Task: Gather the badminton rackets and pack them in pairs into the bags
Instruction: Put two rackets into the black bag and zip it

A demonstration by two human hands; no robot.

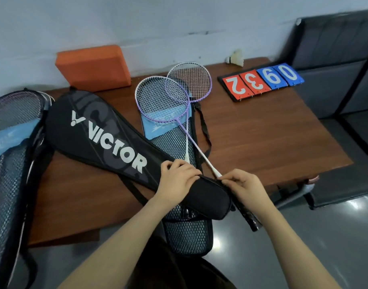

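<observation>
Fingers: right hand (pixel 244 185) fingers (pixel 231 181) pinched together on something small at the edge of the black Victor bag (pixel 99 138), prob. the zip pull; too small to be sure. Left hand (pixel 177 180) fingers (pixel 168 166) curled down, clamped on the bag's narrow handle end, pinning it.
Black bag: lies diagonally on the brown table (pixel 262 132), wide end far left, narrow end near the table's front edge. Contents not visible.
Loose rackets: 2 purple-and-white rackets (pixel 174 97), heads overlapping, shafts crossed, resting on an open blue mesh bag (pixel 170 140); black grips reach under and past the Victor bag.
Left edge: 2nd mesh bag (pixel 12 142) w/ a racket frame showing through, seemingly packed.
Other items: orange foam block (pixel 93 67), shuttlecock (pixel 235 57), flip scoreboard (pixel 260 80) at the far side.
Step in hand: judged as working the Victor bag's zip.
Next move: likely finish the zip, set the bag aside, then align the 2 rackets and slide them grips-1st into the mesh bag.
</observation>
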